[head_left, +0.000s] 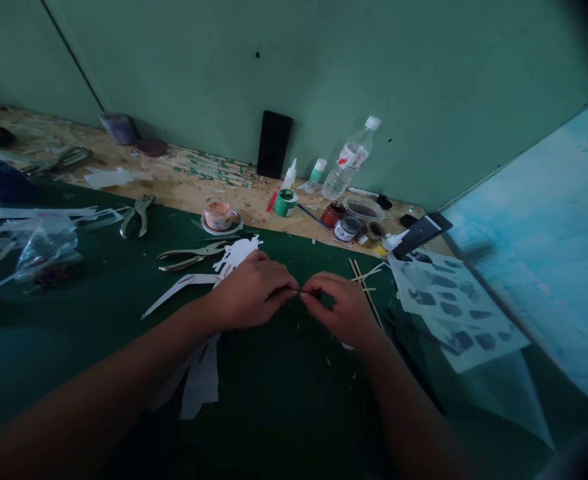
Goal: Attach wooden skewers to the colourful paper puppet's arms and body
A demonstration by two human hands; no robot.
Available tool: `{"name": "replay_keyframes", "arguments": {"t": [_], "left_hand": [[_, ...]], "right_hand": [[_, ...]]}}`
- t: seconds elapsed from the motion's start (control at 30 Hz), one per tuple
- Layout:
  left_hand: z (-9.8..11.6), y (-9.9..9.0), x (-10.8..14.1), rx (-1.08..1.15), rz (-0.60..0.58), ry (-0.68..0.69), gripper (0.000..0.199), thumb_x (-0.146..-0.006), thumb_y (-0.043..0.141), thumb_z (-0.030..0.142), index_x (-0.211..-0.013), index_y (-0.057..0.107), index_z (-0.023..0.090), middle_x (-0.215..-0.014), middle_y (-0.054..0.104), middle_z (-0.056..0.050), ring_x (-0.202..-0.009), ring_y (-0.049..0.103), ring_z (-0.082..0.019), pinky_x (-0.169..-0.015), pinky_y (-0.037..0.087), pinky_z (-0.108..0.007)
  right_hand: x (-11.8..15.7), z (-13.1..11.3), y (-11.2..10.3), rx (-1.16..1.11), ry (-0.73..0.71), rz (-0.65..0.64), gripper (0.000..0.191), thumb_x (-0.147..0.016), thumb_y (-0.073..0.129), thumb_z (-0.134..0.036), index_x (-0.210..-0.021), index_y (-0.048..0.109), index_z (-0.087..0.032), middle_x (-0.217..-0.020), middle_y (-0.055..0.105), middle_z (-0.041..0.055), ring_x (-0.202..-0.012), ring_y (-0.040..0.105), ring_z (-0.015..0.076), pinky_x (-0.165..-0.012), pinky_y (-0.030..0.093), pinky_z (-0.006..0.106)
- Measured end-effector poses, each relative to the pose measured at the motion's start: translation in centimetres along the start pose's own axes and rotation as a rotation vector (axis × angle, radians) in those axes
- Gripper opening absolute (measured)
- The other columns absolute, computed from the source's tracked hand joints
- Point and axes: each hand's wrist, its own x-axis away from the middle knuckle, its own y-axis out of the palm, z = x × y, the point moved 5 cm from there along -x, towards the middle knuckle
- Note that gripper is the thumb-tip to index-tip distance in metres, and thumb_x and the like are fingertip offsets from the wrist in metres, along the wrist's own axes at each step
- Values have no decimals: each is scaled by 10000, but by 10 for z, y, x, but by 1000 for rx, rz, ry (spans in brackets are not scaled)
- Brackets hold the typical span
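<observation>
Head view: my left hand [254, 290] and right hand [343, 305] meet over the green mat [99, 300], both pinched narrow on a tiny dark bit [301, 291] between them. Sticks [368, 289] lie beside my right, paper [237, 255] by my left; beyond stand jars [286, 204], then a bottle [349, 160] near the wall [189, 67].

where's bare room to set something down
Green mat between the plastic bag and pointed white paper; also between the forearms, bar small scraps. Crowded: around the paint jars, and right of the right hand, with sticks and a printed sheet.
</observation>
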Motion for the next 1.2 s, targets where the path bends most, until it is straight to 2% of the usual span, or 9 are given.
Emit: {"name": "replay_keyframes", "arguments": {"t": [0.13,0.27,0.47,0.7,0.87,0.97,1.2], "left_hand": [[0,0,0,-19,-53,0,128,-906,505,204,-911,633,194,-842,670,3,-793,597,-135,-818,327,-331],[-1,-1,0,-42,-61,-15,128,-908,512,224,-913,637,200,-850,678,7,-782,596,-133,-817,318,-334],[-5,2,0,-78,-75,-55,143,-915,503,243,-904,637,196,-833,673,9,-778,592,-139,-797,310,-341],[-9,4,0,-30,-118,-66,115,-884,539,205,-912,650,202,-831,678,7,-796,603,-153,-808,320,-351],[-10,7,-1,5,-99,-54,108,-888,541,200,-906,648,206,-831,677,10,-796,604,-149,-805,331,-348],[-10,6,-1,13,-92,-57,110,-894,536,201,-915,645,204,-835,675,11,-807,604,-149,-811,341,-345],[-13,-13,-4,28,-15,-104,134,-892,504,184,-867,635,166,-763,660,-9,-713,585,-139,-676,391,-280]], "right_hand": [[1,-1,2,71,-56,-34,74,-856,568,-196,-804,619,-178,-755,638,9,-692,569,129,-650,426,270],[2,-1,3,94,-97,-31,87,-882,568,-217,-866,640,-171,-828,663,29,-763,598,139,-699,442,281],[3,3,5,56,-54,25,112,-891,582,-259,-904,663,-182,-867,677,38,-800,617,150,-735,476,298],[4,5,9,46,9,0,57,-869,596,-193,-832,637,-184,-812,675,19,-768,605,155,-701,432,304],[4,4,11,71,-8,-8,78,-871,567,-160,-813,617,-177,-796,659,20,-746,588,157,-675,400,312],[3,5,9,43,6,14,68,-873,587,-177,-820,629,-177,-787,656,15,-739,595,146,-675,427,296],[3,8,-2,53,-39,101,127,-900,580,-225,-985,670,-198,-912,682,50,-837,634,147,-743,506,278]]}}
